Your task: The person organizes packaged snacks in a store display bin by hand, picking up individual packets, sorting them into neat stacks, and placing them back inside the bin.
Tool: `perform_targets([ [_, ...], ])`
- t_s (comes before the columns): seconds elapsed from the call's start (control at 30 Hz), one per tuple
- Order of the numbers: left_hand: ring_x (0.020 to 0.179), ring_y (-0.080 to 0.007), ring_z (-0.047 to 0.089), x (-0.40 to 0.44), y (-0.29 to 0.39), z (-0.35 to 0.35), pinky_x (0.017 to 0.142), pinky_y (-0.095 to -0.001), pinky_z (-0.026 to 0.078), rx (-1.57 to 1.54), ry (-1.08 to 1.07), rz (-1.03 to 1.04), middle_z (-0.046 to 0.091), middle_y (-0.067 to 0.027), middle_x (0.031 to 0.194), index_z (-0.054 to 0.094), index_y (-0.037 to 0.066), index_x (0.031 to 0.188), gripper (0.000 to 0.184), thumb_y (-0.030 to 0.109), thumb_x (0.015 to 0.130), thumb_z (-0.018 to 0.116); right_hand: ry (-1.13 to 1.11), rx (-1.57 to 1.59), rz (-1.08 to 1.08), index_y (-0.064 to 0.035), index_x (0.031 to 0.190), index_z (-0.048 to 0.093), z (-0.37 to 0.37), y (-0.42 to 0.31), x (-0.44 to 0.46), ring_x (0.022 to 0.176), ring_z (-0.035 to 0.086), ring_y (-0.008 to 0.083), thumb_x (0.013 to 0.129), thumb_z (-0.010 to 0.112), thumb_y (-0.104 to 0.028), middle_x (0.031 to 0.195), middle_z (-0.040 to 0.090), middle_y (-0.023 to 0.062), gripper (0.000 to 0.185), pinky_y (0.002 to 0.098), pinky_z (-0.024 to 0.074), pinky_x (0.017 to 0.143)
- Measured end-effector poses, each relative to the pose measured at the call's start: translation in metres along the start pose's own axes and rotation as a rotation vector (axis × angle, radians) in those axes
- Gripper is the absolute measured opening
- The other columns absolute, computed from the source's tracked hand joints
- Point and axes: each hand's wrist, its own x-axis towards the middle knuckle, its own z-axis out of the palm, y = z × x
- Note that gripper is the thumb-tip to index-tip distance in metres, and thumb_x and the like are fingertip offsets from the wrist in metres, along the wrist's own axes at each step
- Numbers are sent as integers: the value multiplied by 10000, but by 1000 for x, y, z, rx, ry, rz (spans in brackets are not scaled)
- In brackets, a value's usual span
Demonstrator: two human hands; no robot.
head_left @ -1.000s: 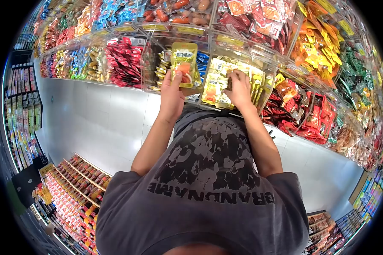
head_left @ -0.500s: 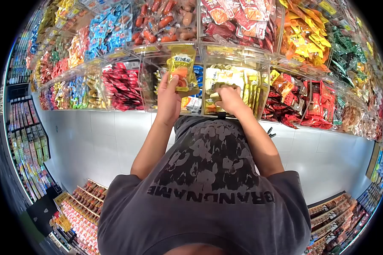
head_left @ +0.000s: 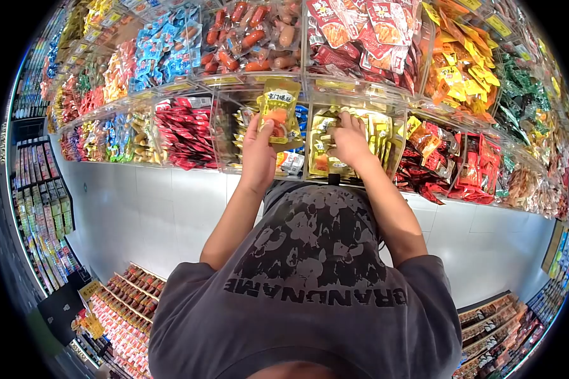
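Note:
My left hand grips a yellow snack packet by its lower left side, thumb across the front. The packet is upright above a bin, its printed face towards me. My right hand reaches into the neighbouring clear bin of yellow snack packets. Its fingers are bent and apart, touching the packets, and the fingertips are partly hidden among them. Beneath the left hand's packet, more yellow packets and a white-and-orange packet show in the bin.
Red packets fill a bin to the left, and more red packets lie to the right. Behind are sausages, maroon packets and orange-yellow packets. Clear dividers separate the bins.
My right hand has shifted forward and its fingers have spread over the packets, uncovering some of their orange-printed fronts. My left hand still holds its packet. The view has shifted slightly.

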Motion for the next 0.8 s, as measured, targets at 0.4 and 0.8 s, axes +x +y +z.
perform_targets([
  [0.4, 1088, -184, 649, 3, -6, 8, 956, -359, 537, 40, -24, 12, 650, -86, 1202, 531, 41, 1293, 260, 101, 1040, 517, 152, 178, 8, -112, 992, 539, -8, -23, -52, 1050, 583, 298, 665, 880, -151, 1031, 581, 92, 475, 543, 304, 1073],
  [0.8, 1131, -195, 633, -2, -2, 1, 977, -379, 527, 38, 36, 22, 628, -94, 1251, 506, 42, 1327, 290, 104, 1044, 509, -468, -103, -49, -115, 1261, 626, -8, -22, 4, 1100, 665, 307, 615, 886, -242, 1087, 713, 157, 708, 496, 476, 1005],
])
